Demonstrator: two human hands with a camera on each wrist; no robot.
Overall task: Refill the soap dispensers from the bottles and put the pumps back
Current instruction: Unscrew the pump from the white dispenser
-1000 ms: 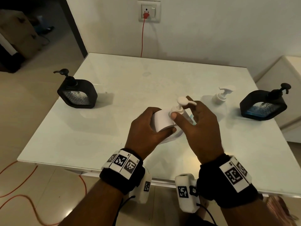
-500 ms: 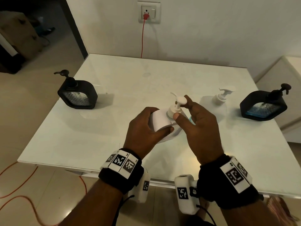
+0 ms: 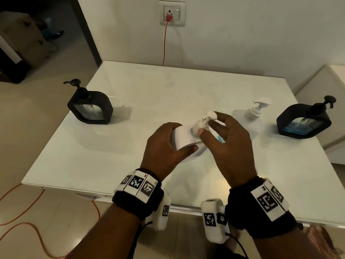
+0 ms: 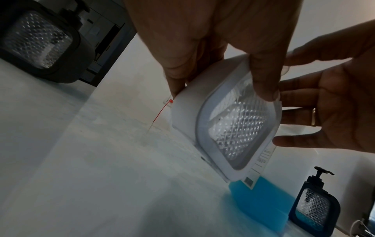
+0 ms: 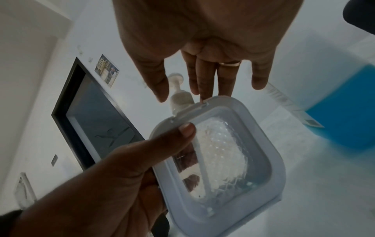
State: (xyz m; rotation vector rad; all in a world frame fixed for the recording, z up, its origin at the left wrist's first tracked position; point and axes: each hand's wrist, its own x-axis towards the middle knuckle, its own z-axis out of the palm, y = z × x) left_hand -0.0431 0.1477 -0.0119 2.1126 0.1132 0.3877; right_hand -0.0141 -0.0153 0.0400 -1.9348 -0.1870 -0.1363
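A white soap dispenser point(image 3: 183, 136) with a clear textured window point(image 4: 237, 121) stands tilted on the white table point(image 3: 130, 90). My left hand point(image 3: 173, 142) grips its body, thumb on the near face point(image 5: 182, 131). The white pump point(image 3: 204, 122) sits in the dispenser's neck. My right hand point(image 3: 210, 125) pinches the pump collar point(image 5: 180, 98) between thumb and fingers. Just right of my hands stands a white refill bottle point(image 3: 250, 118) holding blue liquid point(image 4: 259, 200), its own pump on.
Two black dispensers with pumps on stand at the table's left point(image 3: 90, 107) and right point(image 3: 303, 121) edges. A red cable point(image 3: 164, 43) runs down from a wall socket behind the table. A white cabinet point(image 3: 334, 109) is at the right.
The pump head has turned under my right fingers, its spout swinging from right to left. The dispenser has shifted slightly. My left hand keeps its grip.
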